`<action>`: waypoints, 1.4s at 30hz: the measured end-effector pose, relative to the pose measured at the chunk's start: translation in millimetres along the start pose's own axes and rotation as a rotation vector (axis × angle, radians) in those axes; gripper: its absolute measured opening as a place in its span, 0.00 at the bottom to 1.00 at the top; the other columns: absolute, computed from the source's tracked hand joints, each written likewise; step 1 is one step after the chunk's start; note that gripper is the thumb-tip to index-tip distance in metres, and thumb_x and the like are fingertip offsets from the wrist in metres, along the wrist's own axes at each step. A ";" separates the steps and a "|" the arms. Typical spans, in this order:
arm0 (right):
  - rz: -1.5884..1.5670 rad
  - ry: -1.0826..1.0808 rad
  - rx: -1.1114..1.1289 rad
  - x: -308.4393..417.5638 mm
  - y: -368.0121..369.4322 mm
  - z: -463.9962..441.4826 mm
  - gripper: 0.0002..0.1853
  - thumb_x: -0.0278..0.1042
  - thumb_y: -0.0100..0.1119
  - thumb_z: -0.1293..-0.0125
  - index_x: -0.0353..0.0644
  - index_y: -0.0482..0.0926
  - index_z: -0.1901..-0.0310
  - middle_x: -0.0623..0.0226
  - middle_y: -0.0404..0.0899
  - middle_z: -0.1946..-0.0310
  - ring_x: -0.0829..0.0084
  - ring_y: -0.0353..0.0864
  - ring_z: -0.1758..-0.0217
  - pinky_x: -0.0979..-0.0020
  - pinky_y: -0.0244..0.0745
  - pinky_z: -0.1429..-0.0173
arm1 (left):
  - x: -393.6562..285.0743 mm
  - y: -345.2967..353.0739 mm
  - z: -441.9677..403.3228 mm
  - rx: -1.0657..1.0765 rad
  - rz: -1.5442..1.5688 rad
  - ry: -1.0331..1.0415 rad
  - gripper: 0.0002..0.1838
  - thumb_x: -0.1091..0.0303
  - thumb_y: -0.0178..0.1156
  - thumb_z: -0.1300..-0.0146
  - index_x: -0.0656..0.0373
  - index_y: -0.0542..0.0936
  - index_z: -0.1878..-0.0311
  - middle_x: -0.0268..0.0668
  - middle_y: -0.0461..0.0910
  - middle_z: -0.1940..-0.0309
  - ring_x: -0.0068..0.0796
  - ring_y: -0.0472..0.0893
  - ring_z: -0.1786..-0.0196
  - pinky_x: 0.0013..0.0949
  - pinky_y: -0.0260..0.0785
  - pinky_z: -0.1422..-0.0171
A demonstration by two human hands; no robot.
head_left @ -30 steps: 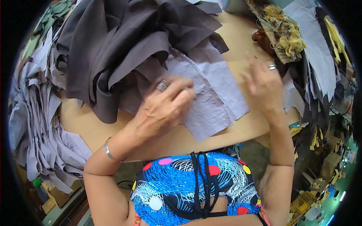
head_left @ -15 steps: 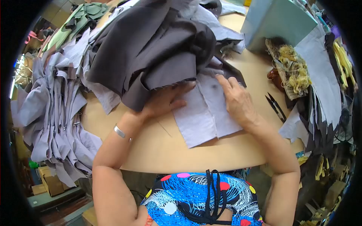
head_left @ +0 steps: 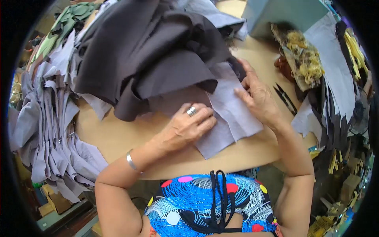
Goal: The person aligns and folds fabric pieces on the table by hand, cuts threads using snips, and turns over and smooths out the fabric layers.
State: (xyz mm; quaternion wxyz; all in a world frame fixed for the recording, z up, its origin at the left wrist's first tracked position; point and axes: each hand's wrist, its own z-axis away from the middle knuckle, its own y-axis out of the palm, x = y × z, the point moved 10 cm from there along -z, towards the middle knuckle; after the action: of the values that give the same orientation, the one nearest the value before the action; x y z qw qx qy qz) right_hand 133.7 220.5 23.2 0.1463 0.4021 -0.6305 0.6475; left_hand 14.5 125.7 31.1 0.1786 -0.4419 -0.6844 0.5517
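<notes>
Stretching across the middle of the frame, one smooth tan table (head_left: pixel 130 136) with a curved near edge carries a large heap of dark brown-grey cloth (head_left: pixel 146 63), folded, matte and raw-edged, from upper left to centre. At left, many pale lilac cloth strips (head_left: pixel 45 134) hang in long gathered folds. One flat-sided blue-grey box (head_left: pixel 278 17) stands at upper right, with layered pale grey cloth (head_left: pixel 333 63) to its right. Just right of centre lies one lilac fabric panel (head_left: pixel 227 112), lightly creased, a seam line running down it, its upper part beneath the dark heap. Two hands rest at it: the left hand (head_left: pixel 191 123) at its left side, fingers bent inward and close together, though whether they pinch the fabric I cannot tell; the right hand (head_left: pixel 254 93) at its upper right, thumb apart from the extended forefinger, touching the cloth without a visible closed grip. Right of that hand sit one rough pad (head_left: pixel 302 57) matted with yellow threads and one slim pair of black snips (head_left: pixel 285 99). Smallest are one silver bracelet (head_left: pixel 130 160) on the left forearm and one wide, ridged silver ring (head_left: pixel 191 111) on the left hand.
</notes>
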 end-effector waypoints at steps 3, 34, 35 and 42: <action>0.100 -0.126 0.037 7.1 7.2 21.2 0.37 0.23 0.56 0.41 0.53 0.55 0.30 0.51 0.79 0.75 0.48 0.79 0.74 0.52 0.73 0.66 | 1.2 2.6 2.2 -0.040 0.036 0.003 0.15 0.68 0.54 0.47 0.56 0.76 0.55 0.37 0.73 0.54 0.34 0.75 0.50 0.40 0.67 0.43; -0.237 -0.258 0.208 30.5 6.0 79.9 0.06 0.18 0.60 0.51 0.36 0.75 0.71 0.62 0.76 0.63 0.63 0.79 0.66 0.67 0.74 0.64 | -23.6 8.1 -12.2 -0.103 0.317 -0.398 0.10 0.68 0.70 0.54 0.50 0.81 0.67 0.29 0.77 0.61 0.35 0.74 0.52 0.42 0.58 0.44; -0.238 -0.256 0.196 30.4 6.2 80.6 0.06 0.18 0.60 0.51 0.36 0.75 0.71 0.62 0.76 0.63 0.63 0.78 0.66 0.67 0.74 0.64 | -24.4 8.0 -12.8 -0.113 0.308 -0.404 0.10 0.68 0.70 0.54 0.49 0.81 0.67 0.28 0.78 0.61 0.35 0.74 0.52 0.42 0.58 0.44; -0.229 -0.263 0.137 27.4 7.7 84.9 0.06 0.20 0.61 0.51 0.36 0.75 0.71 0.62 0.77 0.64 0.62 0.78 0.66 0.66 0.74 0.63 | -22.9 10.4 -10.7 -0.198 0.282 -0.434 0.06 0.66 0.67 0.52 0.50 0.82 0.70 0.27 0.78 0.63 0.32 0.75 0.53 0.47 0.57 0.44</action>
State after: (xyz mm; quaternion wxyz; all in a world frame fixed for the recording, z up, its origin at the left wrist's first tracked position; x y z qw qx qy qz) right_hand 139.6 131.2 27.1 0.1076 0.5616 -0.5488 0.6098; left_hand 39.1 113.7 30.8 -0.0949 -0.4194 -0.6889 0.5835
